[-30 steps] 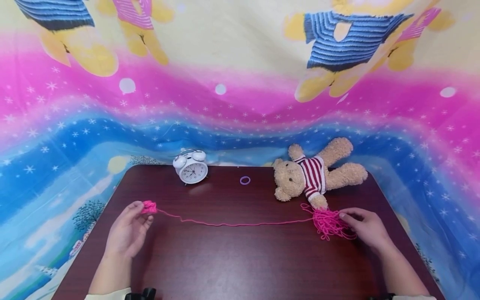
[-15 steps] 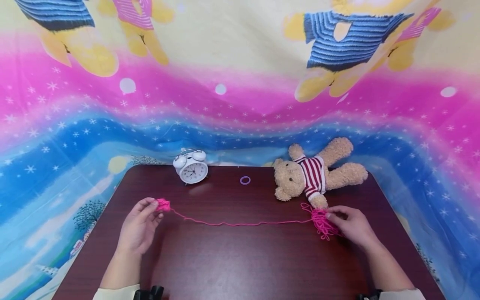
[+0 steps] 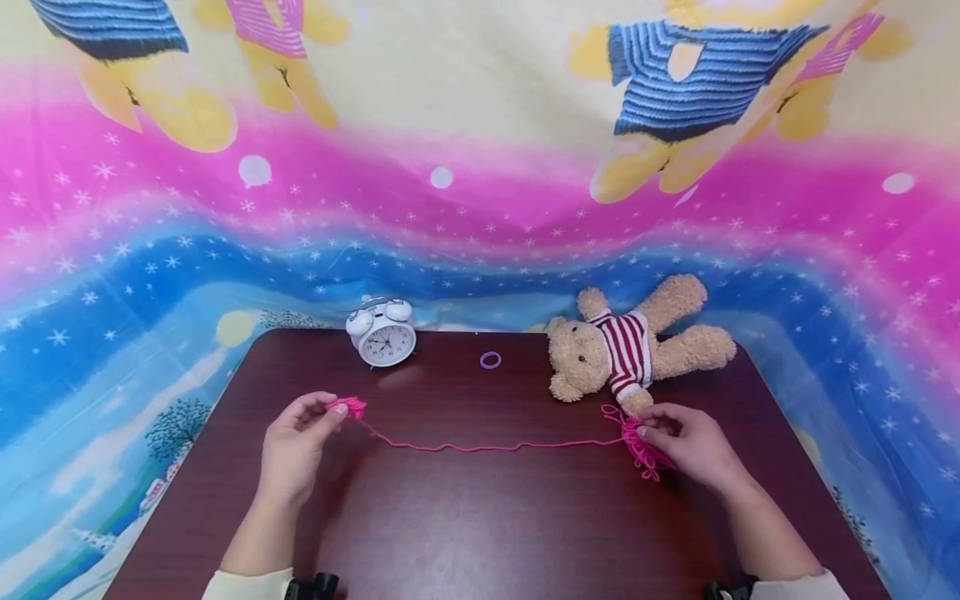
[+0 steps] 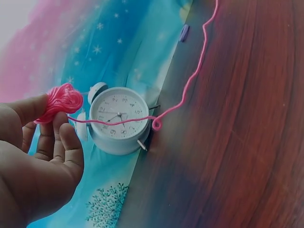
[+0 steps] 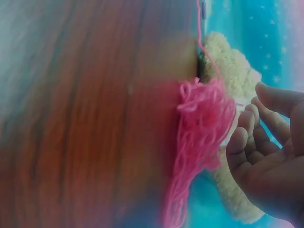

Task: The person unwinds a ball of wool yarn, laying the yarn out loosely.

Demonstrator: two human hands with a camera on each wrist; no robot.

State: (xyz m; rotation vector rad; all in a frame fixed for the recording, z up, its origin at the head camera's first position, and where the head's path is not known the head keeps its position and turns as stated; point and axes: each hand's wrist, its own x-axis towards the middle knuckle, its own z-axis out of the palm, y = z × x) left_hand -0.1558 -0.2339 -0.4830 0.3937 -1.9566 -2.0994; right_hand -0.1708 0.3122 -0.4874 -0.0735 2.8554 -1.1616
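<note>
My left hand pinches a small wound bundle of pink yarn between thumb and fingertips, raised over the left part of the table. From it a single pink strand runs loosely across to a tangled heap of the same yarn on the right. My right hand is at that heap with relaxed fingers, covering part of it in the head view. In the right wrist view, its thumb and fingertips are beside the heap with no yarn plainly between them.
A white twin-bell alarm clock stands at the table's back left. A purple ring lies at back centre. The teddy bear in a striped shirt lies behind the heap, one paw against it. A printed curtain surrounds the dark table.
My left hand has moved right with the yarn bundle, and the strand sags more near it. My right hand has shifted left over the heap, which stays in place.
</note>
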